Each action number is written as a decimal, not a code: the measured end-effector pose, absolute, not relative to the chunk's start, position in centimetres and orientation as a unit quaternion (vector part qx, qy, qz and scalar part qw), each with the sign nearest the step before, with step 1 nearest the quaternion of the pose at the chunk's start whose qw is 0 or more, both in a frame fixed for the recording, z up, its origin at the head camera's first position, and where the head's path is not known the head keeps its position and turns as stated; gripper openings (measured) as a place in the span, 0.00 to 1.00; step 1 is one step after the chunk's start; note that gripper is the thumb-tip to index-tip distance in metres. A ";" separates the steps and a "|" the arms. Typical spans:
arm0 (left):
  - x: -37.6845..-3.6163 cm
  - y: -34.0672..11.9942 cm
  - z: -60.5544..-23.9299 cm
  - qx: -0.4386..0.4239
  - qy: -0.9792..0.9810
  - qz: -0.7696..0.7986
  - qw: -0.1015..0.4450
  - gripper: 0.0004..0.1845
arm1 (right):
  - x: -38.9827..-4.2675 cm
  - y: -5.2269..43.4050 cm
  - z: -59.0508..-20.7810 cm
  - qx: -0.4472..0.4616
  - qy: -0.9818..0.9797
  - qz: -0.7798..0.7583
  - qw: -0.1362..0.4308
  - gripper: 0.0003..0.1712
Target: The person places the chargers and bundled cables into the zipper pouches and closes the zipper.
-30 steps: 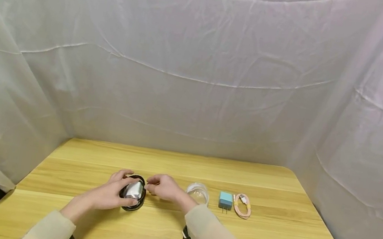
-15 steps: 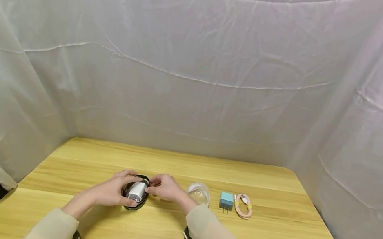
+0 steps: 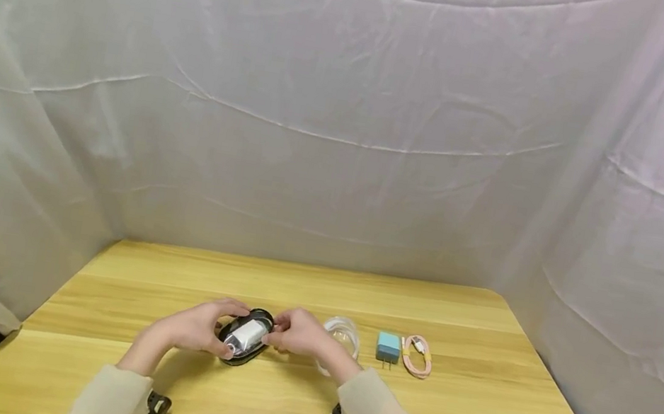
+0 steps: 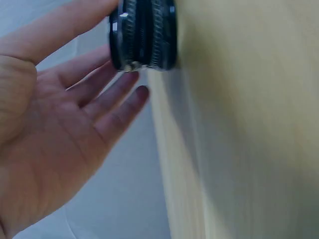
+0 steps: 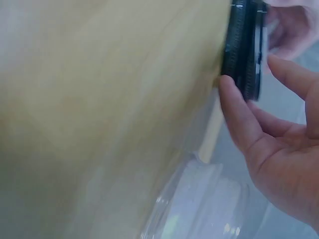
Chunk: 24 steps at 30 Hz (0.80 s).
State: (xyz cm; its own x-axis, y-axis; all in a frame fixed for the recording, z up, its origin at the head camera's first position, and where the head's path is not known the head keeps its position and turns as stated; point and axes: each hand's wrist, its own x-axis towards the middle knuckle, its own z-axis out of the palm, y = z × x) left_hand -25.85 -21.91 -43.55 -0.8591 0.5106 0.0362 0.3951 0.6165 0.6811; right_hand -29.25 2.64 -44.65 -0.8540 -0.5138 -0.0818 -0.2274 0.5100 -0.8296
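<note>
A coiled black cable [image 3: 262, 317] with a white piece [image 3: 249, 335] in its middle is tilted between both hands, left of the table's centre. My left hand [image 3: 199, 327] holds its left side, thumb at the near edge and fingers at the far edge. In the left wrist view the cable coil [image 4: 143, 35] shows edge-on as stacked black strands. My right hand [image 3: 301, 333] pinches the coil's right end between thumb and fingertips. The right wrist view shows the coil [image 5: 242, 52] with those fingertips at its end.
A clear round container with white material [image 3: 342, 332], partly behind the right hand, stands on the wooden table [image 3: 469, 406]. Right of it lie a blue plug charger [image 3: 388, 346] with metal prongs and a coiled pink cable [image 3: 414, 370]. Grey-white curtains [image 3: 335, 186] hang around the table.
Both hands have shifted a little to the right with the black cable coil. The coil has turned, its long side now slanting up to the right, and the white piece shows more fully.
</note>
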 end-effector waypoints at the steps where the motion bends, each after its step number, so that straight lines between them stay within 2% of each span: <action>1: -25.8 -21.8 -43.5 0.251 0.897 0.353 0.085 0.44 | -29.0 2.9 -44.5 -0.220 0.854 -0.441 0.166 0.27; 9: -26.3 -20.5 -43.8 0.267 0.895 0.344 0.099 0.46 | -27.9 5.0 -43.7 -0.233 0.839 -0.447 0.207 0.25; 16: -26.6 -19.5 -43.8 0.274 0.888 0.354 0.104 0.40 | -27.2 6.1 -43.7 -0.250 0.842 -0.428 0.212 0.20; 24: -26.4 -20.2 -43.4 0.281 0.877 0.373 0.117 0.34 | -26.1 6.0 -43.0 -0.268 0.855 -0.387 0.216 0.32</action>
